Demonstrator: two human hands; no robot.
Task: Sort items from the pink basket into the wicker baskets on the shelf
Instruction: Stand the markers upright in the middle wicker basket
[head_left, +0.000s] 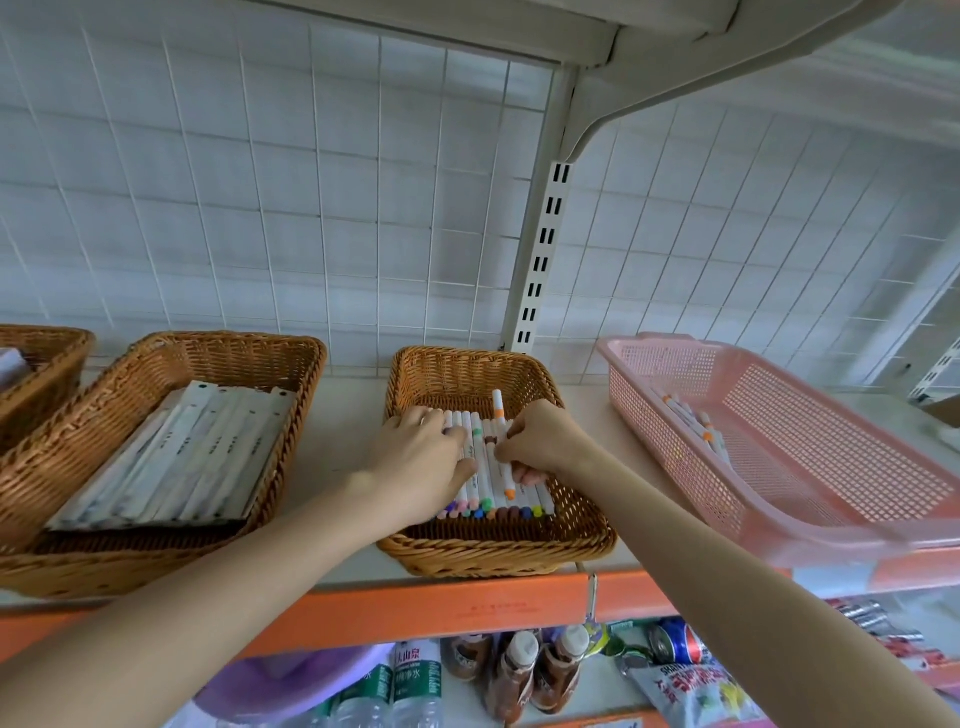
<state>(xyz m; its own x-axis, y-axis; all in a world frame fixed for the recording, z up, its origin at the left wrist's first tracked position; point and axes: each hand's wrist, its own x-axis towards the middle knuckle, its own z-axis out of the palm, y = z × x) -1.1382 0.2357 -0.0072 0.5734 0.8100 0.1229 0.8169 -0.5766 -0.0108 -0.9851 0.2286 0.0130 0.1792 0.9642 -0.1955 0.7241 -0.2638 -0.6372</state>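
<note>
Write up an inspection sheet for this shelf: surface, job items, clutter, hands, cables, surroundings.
Surface: white shelf board with an orange front edge.
Job's things: pink basket at the right holds a few loose markers. The middle wicker basket holds a marker row, with an orange-capped marker lying on top. The left wicker basket holds flat white packs.
Clutter: nothing seen.
Grippers: left hand rests flat on the marker row. Right hand pinches the orange-capped marker.
Cables: nothing seen.
Surroundings: wire grid behind, bottles on the shelf below.
</note>
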